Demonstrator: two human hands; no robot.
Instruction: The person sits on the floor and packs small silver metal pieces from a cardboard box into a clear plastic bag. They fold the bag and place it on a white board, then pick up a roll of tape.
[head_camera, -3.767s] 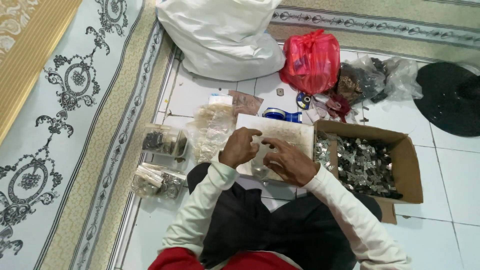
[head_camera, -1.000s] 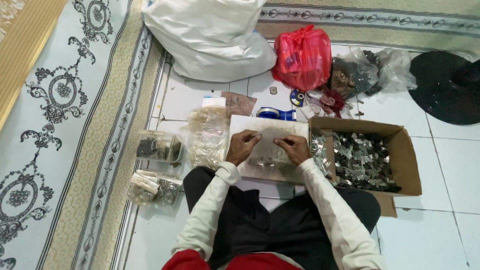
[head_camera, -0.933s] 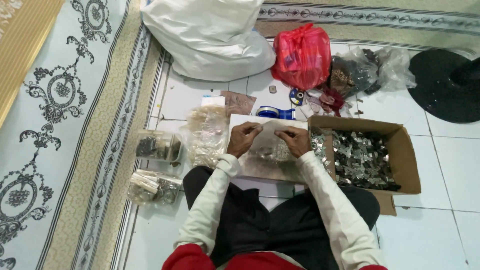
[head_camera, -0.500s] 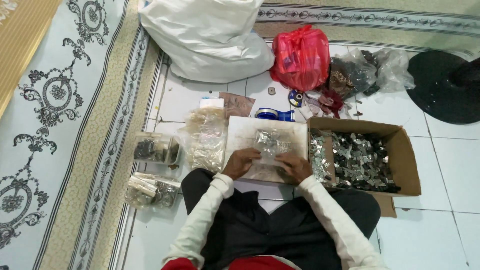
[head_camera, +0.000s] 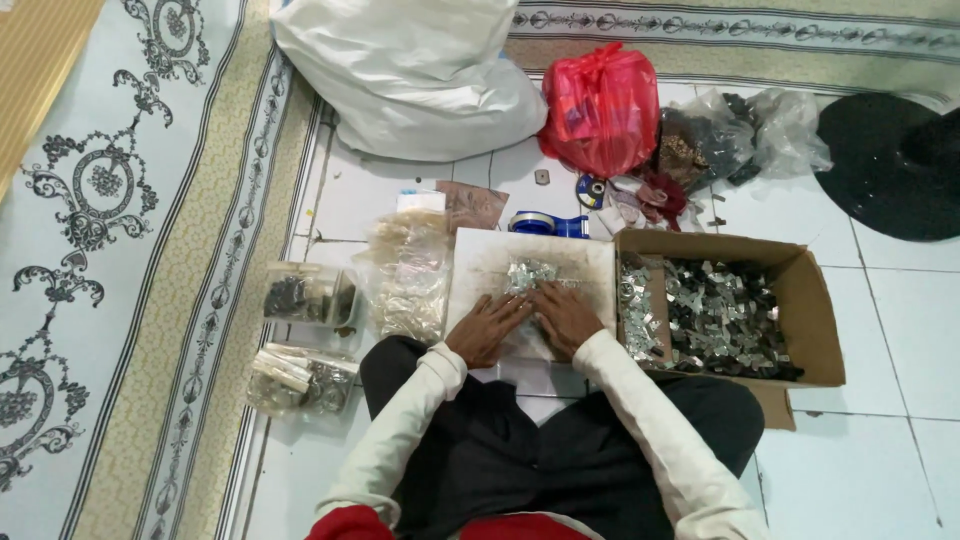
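I sit on a tiled floor with a white board (head_camera: 570, 262) in front of my knees. My left hand (head_camera: 487, 328) and my right hand (head_camera: 566, 317) lie palm down on it, side by side, fingers pointing away from me. They press on a clear plastic bag (head_camera: 528, 275) of small silvery metal pieces that sticks out beyond the fingertips. Whether the fingers grip the bag or only rest on it I cannot tell. Right of the board stands an open cardboard box (head_camera: 810, 300) with many more silvery pieces.
Clear bags and small tubs of parts (head_camera: 300, 297) lie to the left near a patterned carpet (head_camera: 120, 200). A big white sack (head_camera: 420, 70), a red plastic bag (head_camera: 600, 105), a blue tape dispenser (head_camera: 548, 224) and a black round object (head_camera: 890, 165) lie beyond.
Both hands came down from holding the bag up near the board's far side. They now lie flat on it, closer to me.
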